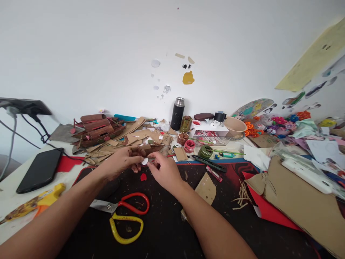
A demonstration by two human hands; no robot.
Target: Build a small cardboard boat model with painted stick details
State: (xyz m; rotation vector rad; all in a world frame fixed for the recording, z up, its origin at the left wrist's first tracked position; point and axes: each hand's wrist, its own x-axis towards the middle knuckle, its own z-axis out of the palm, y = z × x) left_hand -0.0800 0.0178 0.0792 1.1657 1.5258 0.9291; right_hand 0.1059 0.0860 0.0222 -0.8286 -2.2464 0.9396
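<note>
A small rounded white paper piece (145, 162) is pinched between my two hands over the near side of the clutter. My left hand (126, 160) is closed, with its thumb and fingertips at the left of the paper. My right hand (165, 171) is also closed, its thumb and forefinger at the paper's right edge. Just below the fingers, a small red cutout (143, 177) lies on the dark mat (164, 223). Scissors (129, 216) with one red and one yellow handle lie nearer to me, blades pointing left, partly hidden by my left forearm.
Cardboard scraps (137, 135) and a brown model boat (97, 131) lie beyond my hands. A black flask (178, 113) and open paint jars (189, 145) stand by the wall. At left are a phone (40, 171) and a yellow glue gun (40, 201); at right, a large cardboard sheet (296, 201).
</note>
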